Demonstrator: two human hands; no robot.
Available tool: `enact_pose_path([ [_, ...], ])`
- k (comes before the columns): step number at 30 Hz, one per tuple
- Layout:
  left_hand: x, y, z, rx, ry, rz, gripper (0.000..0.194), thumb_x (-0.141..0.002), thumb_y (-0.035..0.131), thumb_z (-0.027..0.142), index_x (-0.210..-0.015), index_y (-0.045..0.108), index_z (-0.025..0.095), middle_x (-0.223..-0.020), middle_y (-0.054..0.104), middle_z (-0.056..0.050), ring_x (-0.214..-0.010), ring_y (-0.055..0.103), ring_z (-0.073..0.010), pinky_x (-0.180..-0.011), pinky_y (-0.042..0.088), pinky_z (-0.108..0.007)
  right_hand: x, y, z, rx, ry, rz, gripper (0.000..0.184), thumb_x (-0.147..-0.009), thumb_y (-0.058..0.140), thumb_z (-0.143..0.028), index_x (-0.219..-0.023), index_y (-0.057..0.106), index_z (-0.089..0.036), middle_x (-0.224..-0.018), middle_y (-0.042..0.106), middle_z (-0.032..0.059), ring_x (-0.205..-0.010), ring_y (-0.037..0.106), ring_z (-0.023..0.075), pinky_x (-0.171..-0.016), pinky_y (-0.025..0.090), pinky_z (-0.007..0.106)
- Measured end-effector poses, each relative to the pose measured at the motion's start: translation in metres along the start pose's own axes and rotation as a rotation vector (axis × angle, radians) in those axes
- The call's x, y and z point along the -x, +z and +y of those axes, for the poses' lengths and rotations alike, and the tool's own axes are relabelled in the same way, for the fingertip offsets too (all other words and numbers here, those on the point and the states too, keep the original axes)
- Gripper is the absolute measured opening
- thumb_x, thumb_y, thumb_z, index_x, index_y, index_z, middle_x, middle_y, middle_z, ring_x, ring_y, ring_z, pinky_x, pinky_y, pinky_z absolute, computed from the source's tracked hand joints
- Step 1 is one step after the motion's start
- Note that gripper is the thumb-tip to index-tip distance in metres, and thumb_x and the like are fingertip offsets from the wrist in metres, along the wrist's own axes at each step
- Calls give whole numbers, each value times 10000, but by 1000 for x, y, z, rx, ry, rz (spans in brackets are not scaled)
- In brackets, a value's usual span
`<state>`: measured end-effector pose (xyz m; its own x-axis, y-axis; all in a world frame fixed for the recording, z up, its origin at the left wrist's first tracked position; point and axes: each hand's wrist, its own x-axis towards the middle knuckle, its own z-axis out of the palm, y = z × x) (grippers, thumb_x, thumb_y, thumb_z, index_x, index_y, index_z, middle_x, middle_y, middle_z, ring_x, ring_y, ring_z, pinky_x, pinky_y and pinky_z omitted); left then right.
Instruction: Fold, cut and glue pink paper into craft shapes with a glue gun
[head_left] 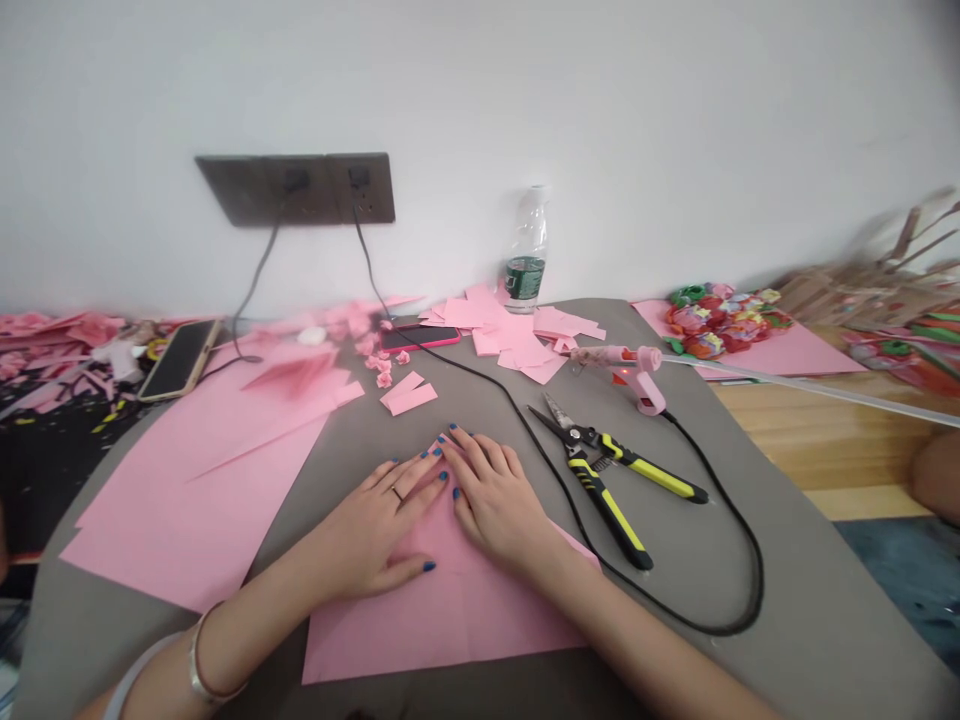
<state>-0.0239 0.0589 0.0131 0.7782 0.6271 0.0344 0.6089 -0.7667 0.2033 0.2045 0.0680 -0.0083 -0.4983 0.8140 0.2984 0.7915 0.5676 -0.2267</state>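
Observation:
A sheet of pink paper (442, 625) lies on the grey table right in front of me. My left hand (390, 520) rests flat on its upper left part, fingers spread and the thumb pointing right. On the upper right part lies my right hand (495, 495), also flat, with its fingertips close to those of the left. Both hands cover the sheet's far corner, so how it is folded there is partly hidden. Just right of my right hand, yellow-and-black shears (600, 460) lie with their blades apart.
A pink glue gun (637, 375) stands behind the shears, its black cable looping right. Larger pink sheets (202, 490) lie left. Cut pink pieces (487, 325), a pink-edged phone (420, 338) and a plastic bottle (526, 260) are near the wall. Colourful paper flowers (720, 320) sit far right.

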Motion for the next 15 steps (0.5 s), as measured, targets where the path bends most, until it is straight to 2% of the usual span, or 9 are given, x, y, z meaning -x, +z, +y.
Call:
enact_pose_path([
  [3,-11,-7,-1,38,-7,87,528,-979,565,369,-1468,497,183,-1570,439,-184,-1386,491,-334,-1109,461,-511,-1,0,0,-13,6,0,517,-912,473,-158,-1422,545,-112,-1510,532,147,-1269,470,322,-1020,371,453],
  [4,-17,-9,-1,30,-12,126,401,-1007,514,288,-1392,575,196,-1524,498,-159,-1341,534,-299,-1090,488,-474,-2,0,0,-22,9,0,516,-904,478,-155,-1413,549,-110,-1502,538,149,-1265,473,321,-1019,373,450],
  [6,-26,-10,-1,-28,-1,211,298,-1024,452,179,-1198,694,181,-1400,597,-145,-1247,595,-254,-1042,532,-416,-4,-1,0,-43,22,0,513,-890,487,-153,-1395,561,-104,-1483,552,156,-1257,478,323,-1014,377,451],
  [8,-33,-6,-1,-106,-2,277,268,-1010,469,136,-1075,728,161,-1306,638,-154,-1179,617,-247,-991,561,-392,-6,-2,-1,-62,40,-1,508,-882,489,-150,-1382,568,-99,-1465,566,161,-1248,482,327,-1009,379,455],
  [10,-34,-1,0,-160,-26,314,245,-987,496,115,-1027,734,157,-1267,641,-169,-1151,612,-268,-951,575,-419,-7,-2,-1,-80,52,-3,518,-881,491,-152,-1391,558,-93,-1458,571,161,-1250,482,329,-1013,377,458],
  [15,-25,11,0,-226,-42,339,281,-966,467,97,-1058,723,169,-1321,602,-201,-1217,553,-344,-923,561,-521,-7,-3,-2,-88,62,-4,537,-886,495,-168,-1417,538,-99,-1469,564,155,-1263,475,326,-1029,364,453],
])
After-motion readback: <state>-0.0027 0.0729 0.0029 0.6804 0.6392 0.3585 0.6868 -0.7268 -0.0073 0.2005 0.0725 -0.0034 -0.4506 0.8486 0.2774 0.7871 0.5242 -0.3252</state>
